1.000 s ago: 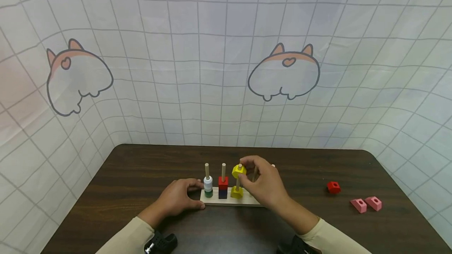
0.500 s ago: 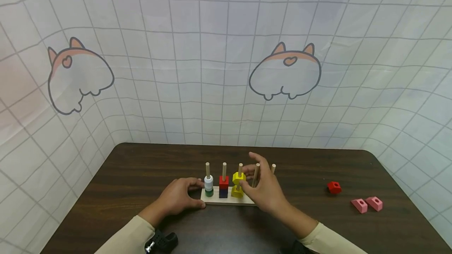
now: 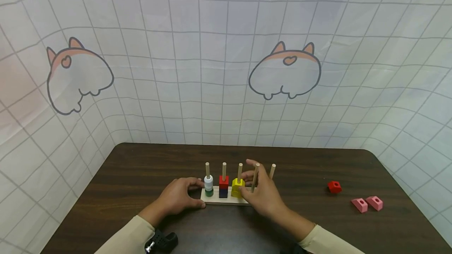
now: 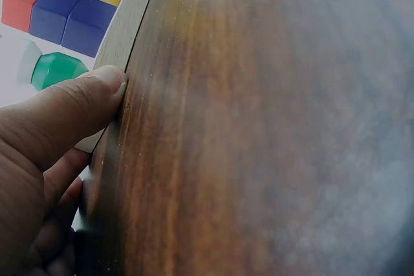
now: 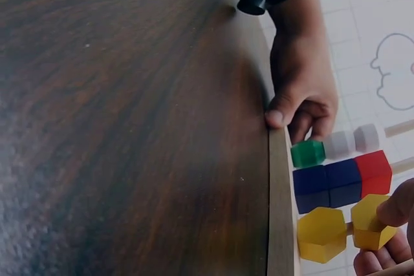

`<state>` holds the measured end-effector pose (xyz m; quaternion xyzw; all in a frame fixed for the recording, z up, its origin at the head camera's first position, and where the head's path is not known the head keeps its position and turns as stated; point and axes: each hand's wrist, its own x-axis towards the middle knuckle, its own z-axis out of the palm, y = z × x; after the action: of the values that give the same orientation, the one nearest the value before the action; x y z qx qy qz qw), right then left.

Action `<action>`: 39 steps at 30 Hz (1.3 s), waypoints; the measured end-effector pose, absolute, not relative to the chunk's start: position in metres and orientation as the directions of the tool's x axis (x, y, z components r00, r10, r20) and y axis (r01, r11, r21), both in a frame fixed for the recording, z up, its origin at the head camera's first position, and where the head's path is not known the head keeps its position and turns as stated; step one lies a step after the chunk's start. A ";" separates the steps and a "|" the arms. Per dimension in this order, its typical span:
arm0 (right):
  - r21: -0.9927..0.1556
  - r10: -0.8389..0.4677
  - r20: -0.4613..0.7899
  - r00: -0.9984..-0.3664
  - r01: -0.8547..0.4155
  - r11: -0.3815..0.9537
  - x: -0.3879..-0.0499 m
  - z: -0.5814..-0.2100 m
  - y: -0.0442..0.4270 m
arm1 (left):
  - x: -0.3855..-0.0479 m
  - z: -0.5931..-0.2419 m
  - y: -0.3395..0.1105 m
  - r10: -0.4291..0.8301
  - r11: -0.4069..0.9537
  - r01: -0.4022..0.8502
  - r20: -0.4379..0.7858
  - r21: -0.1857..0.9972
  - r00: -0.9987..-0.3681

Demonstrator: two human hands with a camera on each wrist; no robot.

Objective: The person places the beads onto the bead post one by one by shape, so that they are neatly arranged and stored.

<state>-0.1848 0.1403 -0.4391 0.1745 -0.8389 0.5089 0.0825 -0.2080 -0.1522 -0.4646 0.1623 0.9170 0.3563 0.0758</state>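
Observation:
A pale wooden peg board (image 3: pixel 226 201) stands on the dark table with several upright pegs. My left hand (image 3: pixel 178 196) grips its left end, thumb (image 4: pixel 97 92) against the front edge. At the third peg, my right hand (image 3: pixel 265 193) pinches the upper yellow hexagonal block (image 5: pixel 369 214) between thumb and fingers. That block is threaded on the peg just above another yellow block (image 5: pixel 321 231); a small gap shows in the right wrist view. White and green beads (image 3: pixel 208 183) fill the first peg's lower part. The second carries a red block (image 3: pixel 223 182) over dark blue ones (image 4: pixel 87 25).
To the right on the table (image 3: pixel 300 222) lie a loose red block (image 3: pixel 334 187) and two pink blocks, one left (image 3: pixel 359 205) and one right (image 3: pixel 374 202), all with holes. Two bare pegs rise by my right hand. A gridded cloth (image 3: pixel 226 89) hangs behind the table.
The upper yellow block has slid down the third peg toward the lower one, my right hand moving down with it. My left hand has stayed at the board's left end.

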 end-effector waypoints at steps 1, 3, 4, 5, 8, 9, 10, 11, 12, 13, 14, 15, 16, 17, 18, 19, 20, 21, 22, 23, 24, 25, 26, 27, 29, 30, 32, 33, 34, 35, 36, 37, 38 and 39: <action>-0.826 -0.210 0.316 -0.925 -0.377 0.419 -0.185 -0.439 0.140 | -0.208 -0.464 -0.152 0.351 0.693 0.244 -0.023 0.678 -0.936; -0.829 -0.210 0.316 -0.925 -0.376 0.413 -0.184 -0.439 0.140 | -0.208 -0.465 -0.152 0.352 0.692 0.246 -0.020 0.679 -0.936; -0.830 -0.209 0.316 -0.925 -0.377 0.411 -0.184 -0.439 0.140 | -0.208 -0.464 -0.152 0.353 0.691 0.247 -0.019 0.679 -0.935; -0.832 -0.208 0.316 -0.926 -0.376 0.408 -0.184 -0.438 0.140 | -0.208 -0.465 -0.153 0.354 0.691 0.249 -0.018 0.678 -0.935; -0.832 -0.203 0.318 -0.926 -0.375 0.409 -0.183 -0.438 0.140 | -0.208 -0.465 -0.153 0.360 0.692 0.258 -0.012 0.674 -0.933; -0.831 -0.200 0.320 -0.926 -0.375 0.410 -0.182 -0.437 0.140 | -0.208 -0.465 -0.153 0.360 0.692 0.258 -0.012 0.675 -0.933; -0.828 -0.198 0.324 -0.925 -0.379 0.414 -0.182 -0.437 0.140 | -0.208 -0.465 -0.153 0.362 0.691 0.259 -0.012 0.675 -0.932; -0.824 -0.196 0.331 -0.923 -0.384 0.417 -0.181 -0.436 0.140 | -0.208 -0.465 -0.153 0.362 0.691 0.259 -0.013 0.675 -0.932; -0.820 -0.195 0.340 -0.920 -0.392 0.418 -0.180 -0.435 0.141 | -0.208 -0.465 -0.153 0.363 0.690 0.260 -0.012 0.676 -0.932; -0.813 -0.195 0.352 -0.916 -0.402 0.421 -0.179 -0.435 0.141 | -0.208 -0.465 -0.153 0.363 0.689 0.260 -0.012 0.677 -0.932; -0.807 -0.196 0.362 -0.911 -0.412 0.422 -0.178 -0.433 0.142 | -0.208 -0.465 -0.153 0.364 0.687 0.261 -0.011 0.678 -0.931; -0.802 -0.198 0.371 -0.907 -0.421 0.424 -0.177 -0.432 0.142 | -0.208 -0.465 -0.153 0.361 0.686 0.255 -0.014 0.681 -0.933; -0.795 -0.202 0.380 -0.903 -0.430 0.428 -0.176 -0.431 0.143 | -0.208 -0.465 -0.153 0.361 0.686 0.256 -0.014 0.682 -0.932; -0.790 -0.207 0.386 -0.899 -0.438 0.428 -0.175 -0.429 0.144 | -0.208 -0.464 -0.153 0.361 0.686 0.255 -0.014 0.682 -0.932; -0.788 -0.216 0.386 -0.897 -0.443 0.428 -0.174 -0.428 0.145 | -0.208 -0.464 -0.153 0.361 0.685 0.255 -0.013 0.682 -0.933; -0.785 -0.226 0.383 -0.896 -0.444 0.432 -0.173 -0.427 0.147 | -0.208 -0.464 -0.153 0.360 0.685 0.255 -0.013 0.682 -0.933; -0.784 -0.237 0.378 -0.895 -0.446 0.433 -0.172 -0.425 0.148 | -0.208 -0.464 -0.153 0.360 0.685 0.255 -0.013 0.682 -0.933; -0.781 -0.249 0.372 -0.894 -0.446 0.437 -0.171 -0.424 0.150 | -0.208 -0.464 -0.153 0.360 0.687 0.255 -0.013 0.681 -0.933; -0.778 -0.263 0.364 -0.893 -0.447 0.442 -0.170 -0.423 0.151 | -0.208 -0.464 -0.153 0.361 0.687 0.257 -0.013 0.680 -0.932; -0.775 -0.276 0.359 -0.892 -0.450 0.444 -0.169 -0.421 0.153 | -0.207 -0.463 -0.153 0.361 0.687 0.257 -0.012 0.680 -0.932; -0.767 -0.287 0.353 -0.891 -0.451 0.456 -0.167 -0.420 0.155 | -0.207 -0.463 -0.153 0.362 0.688 0.259 -0.010 0.678 -0.932; -0.756 -0.296 0.350 -0.889 -0.454 0.471 -0.166 -0.418 0.157 | -0.207 -0.463 -0.153 0.363 0.688 0.262 -0.009 0.677 -0.932; -0.745 -0.305 0.348 -0.887 -0.459 0.484 -0.164 -0.417 0.159 | -0.207 -0.463 -0.152 0.366 0.687 0.265 -0.008 0.676 -0.931; -0.735 -0.314 0.345 -0.885 -0.463 0.496 -0.162 -0.415 0.161 | -0.206 -0.463 -0.152 0.368 0.686 0.267 -0.007 0.677 -0.930; -0.718 -0.330 0.341 -0.881 -0.470 0.513 -0.159 -0.413 0.166 | -0.206 -0.462 -0.152 0.370 0.684 0.270 -0.003 0.677 -0.929; -0.710 -0.333 0.336 -0.881 -0.469 0.525 -0.158 -0.411 0.169 | -0.206 -0.462 -0.152 0.371 0.685 0.273 -0.001 0.676 -0.929; -0.703 -0.344 0.334 -0.878 -0.475 0.529 -0.156 -0.409 0.175 | -0.206 -0.462 -0.152 0.372 0.685 0.275 0.002 0.674 -0.928; -0.698 -0.351 0.336 -0.874 -0.481 0.530 -0.155 -0.408 0.178 | -0.206 -0.462 -0.152 0.370 0.687 0.276 0.003 0.672 -0.929; -0.694 -0.357 0.339 -0.870 -0.488 0.530 -0.154 -0.407 0.181 | -0.206 -0.463 -0.152 0.369 0.689 0.277 0.004 0.670 -0.929; -0.686 -0.360 0.347 -0.866 -0.496 0.532 -0.154 -0.407 0.185 | -0.206 -0.463 -0.152 0.369 0.690 0.279 0.006 0.668 -0.929; -0.680 -0.363 0.355 -0.862 -0.504 0.532 -0.154 -0.407 0.188 | -0.206 -0.463 -0.152 0.369 0.691 0.279 0.006 0.667 -0.929; -0.674 -0.367 0.365 -0.856 -0.515 0.530 -0.154 -0.408 0.192 | -0.206 -0.463 -0.152 0.370 0.690 0.280 0.007 0.667 -0.929; -0.664 -0.369 0.375 -0.850 -0.525 0.533 -0.155 -0.408 0.196 | -0.206 -0.464 -0.152 0.372 0.689 0.281 0.007 0.668 -0.928; -0.655 -0.369 0.385 -0.846 -0.532 0.536 -0.155 -0.409 0.200 | -0.206 -0.464 -0.152 0.372 0.689 0.280 0.005 0.669 -0.928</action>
<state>-0.1554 0.1997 -0.4088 0.2586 -0.8707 0.4061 0.1006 -0.2063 -0.1522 -0.4638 0.1779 0.9166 0.3520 0.0658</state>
